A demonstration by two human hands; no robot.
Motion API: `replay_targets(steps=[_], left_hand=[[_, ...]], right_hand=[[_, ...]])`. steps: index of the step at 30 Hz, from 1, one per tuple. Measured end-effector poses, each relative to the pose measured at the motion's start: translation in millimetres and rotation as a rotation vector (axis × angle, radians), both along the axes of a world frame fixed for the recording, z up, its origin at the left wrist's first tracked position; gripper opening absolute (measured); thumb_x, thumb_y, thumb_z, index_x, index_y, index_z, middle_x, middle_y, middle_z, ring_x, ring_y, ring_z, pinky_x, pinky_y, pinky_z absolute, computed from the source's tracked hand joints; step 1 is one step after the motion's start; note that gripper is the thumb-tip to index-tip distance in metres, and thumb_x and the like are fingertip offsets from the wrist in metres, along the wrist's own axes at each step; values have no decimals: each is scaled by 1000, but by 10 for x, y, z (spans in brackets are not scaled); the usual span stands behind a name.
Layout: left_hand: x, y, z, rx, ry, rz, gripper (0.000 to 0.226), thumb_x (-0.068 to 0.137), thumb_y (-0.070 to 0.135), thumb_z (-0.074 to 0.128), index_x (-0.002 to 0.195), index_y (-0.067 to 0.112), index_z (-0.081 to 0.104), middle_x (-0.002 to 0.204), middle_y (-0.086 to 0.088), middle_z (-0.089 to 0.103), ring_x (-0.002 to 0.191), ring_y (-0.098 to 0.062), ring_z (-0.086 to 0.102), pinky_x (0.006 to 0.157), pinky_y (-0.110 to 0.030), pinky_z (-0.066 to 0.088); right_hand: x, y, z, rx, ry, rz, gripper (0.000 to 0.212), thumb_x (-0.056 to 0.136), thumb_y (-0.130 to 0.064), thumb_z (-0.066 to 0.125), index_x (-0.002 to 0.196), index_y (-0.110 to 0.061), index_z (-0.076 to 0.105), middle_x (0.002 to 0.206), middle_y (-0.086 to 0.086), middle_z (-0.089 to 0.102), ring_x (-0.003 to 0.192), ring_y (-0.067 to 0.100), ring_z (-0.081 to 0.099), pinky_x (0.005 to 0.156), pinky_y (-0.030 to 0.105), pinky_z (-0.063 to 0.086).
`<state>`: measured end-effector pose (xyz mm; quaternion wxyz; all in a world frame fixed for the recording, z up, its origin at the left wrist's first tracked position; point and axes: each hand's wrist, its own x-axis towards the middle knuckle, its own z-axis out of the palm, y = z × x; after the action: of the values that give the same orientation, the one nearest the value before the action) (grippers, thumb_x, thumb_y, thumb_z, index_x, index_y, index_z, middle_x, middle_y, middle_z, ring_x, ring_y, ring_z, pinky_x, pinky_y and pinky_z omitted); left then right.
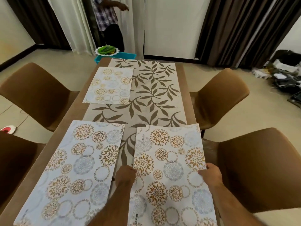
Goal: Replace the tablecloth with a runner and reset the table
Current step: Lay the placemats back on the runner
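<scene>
A beige runner with brown leaves (146, 98) lies down the middle of the brown table (71, 115). Three pale placemats with gold and blue circles lie on it: one at the far left (109, 85), one at the near left (70, 173), one at the near right (171, 173). My left hand (125, 175) grips the left edge of the near right placemat. My right hand (211, 174) grips its right edge. A second mat's edge seems to peek out at its far end.
Four brown chairs flank the table: far left (35, 93), far right (223, 97), near right (259, 170), near left (14, 163). A person (109, 22) stands by the curtains beyond the table. A blue bin (128, 55) holding a white dish of green things sits past the far end. Clutter (283, 74) covers the floor at right.
</scene>
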<state>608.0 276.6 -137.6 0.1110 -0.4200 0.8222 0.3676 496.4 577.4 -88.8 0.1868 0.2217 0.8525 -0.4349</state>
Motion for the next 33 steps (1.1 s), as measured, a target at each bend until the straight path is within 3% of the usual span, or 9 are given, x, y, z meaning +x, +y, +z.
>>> replay_targets(steps=[4,8,14,18,23,28,33], left_hand=[[-19,111,28,-98,-3,82,25,90,34,66,103,15,75,98,-5,75,87,-22,69,69,-26,50],[-83,173,12,-131,12,127,24,90,34,66,104,16,75,98,-5,75,88,-22,68,66,-25,46],[-120,224,-33,-167,41,149,21,90,30,68,103,15,75,96,-6,75,87,-23,68,65,-25,46],[-136,233,-47,-202,50,137,20,90,28,68,104,15,74,96,-7,75,88,-24,68,67,-25,47],[-156,269,-17,-257,56,89,19,92,27,64,104,15,73,97,-9,74,87,-24,68,68,-28,48],[-138,217,58,-201,76,12,24,92,23,63,112,12,69,107,-12,71,97,-29,66,80,-34,53],[26,-2,171,-266,71,-30,29,91,21,64,119,14,67,123,-13,65,112,-33,60,94,-41,49]], right_hand=[[-121,71,-57,-42,-9,43,15,83,4,66,92,-8,64,89,10,69,79,28,67,70,44,60],[-239,122,-83,-56,-6,98,14,85,2,64,92,-9,61,88,7,65,77,22,63,58,29,52],[-288,180,-177,-63,-28,107,15,83,3,64,86,-11,61,92,11,68,80,26,65,61,30,54],[-302,185,-208,-40,-32,112,14,82,2,64,86,-11,61,93,11,68,83,28,67,69,38,59],[-374,146,-105,122,41,167,16,88,-16,59,103,-10,61,99,9,67,89,28,65,81,45,59],[-467,83,298,187,136,259,25,100,-14,46,121,-3,53,119,9,59,103,28,57,83,28,42],[-684,13,624,120,280,134,33,92,-8,47,123,-15,55,106,4,59,95,24,57,78,29,42]])
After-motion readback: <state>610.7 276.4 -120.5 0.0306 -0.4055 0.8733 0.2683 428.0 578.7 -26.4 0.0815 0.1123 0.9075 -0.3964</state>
